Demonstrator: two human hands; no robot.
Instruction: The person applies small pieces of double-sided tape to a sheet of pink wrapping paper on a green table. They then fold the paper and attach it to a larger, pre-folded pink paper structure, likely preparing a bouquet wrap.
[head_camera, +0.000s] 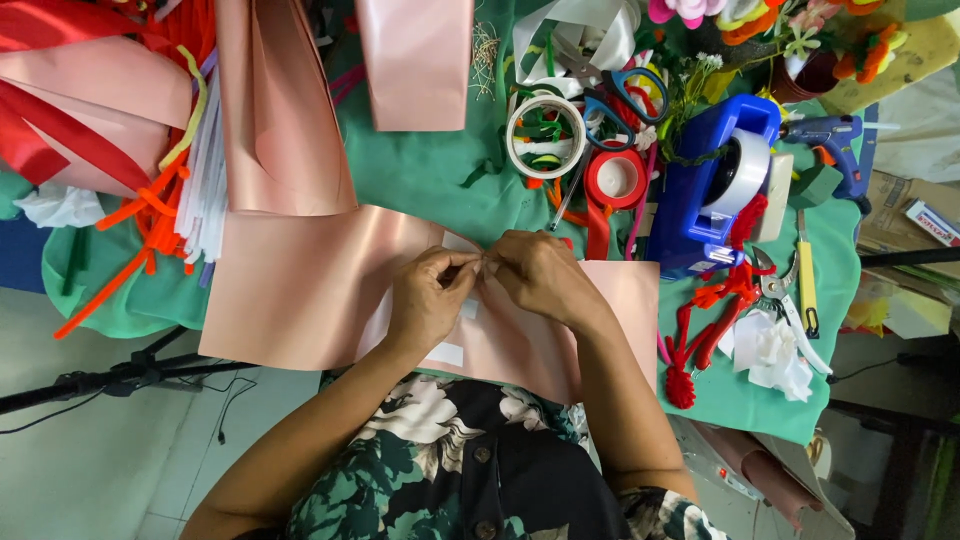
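Note:
A wide strip of shiny pink ribbon (300, 290) lies across the green table cloth (420, 170) in front of me. My left hand (428, 295) and my right hand (540, 275) meet over its middle, fingertips pinched together on a small fold of the ribbon near its upper edge. A small white patch shows on the ribbon beneath my left hand. Both hands rest on the ribbon; what lies under the fingertips is hidden.
Behind the hands lie a white tape roll (545, 135), a red tape roll (615, 178), scissors (620, 95), a blue tape dispenser (715, 185), a glue gun (835, 140), pliers (775, 290). Orange and white pipe cleaners (180, 200) and more pink ribbon (280, 110) lie at left.

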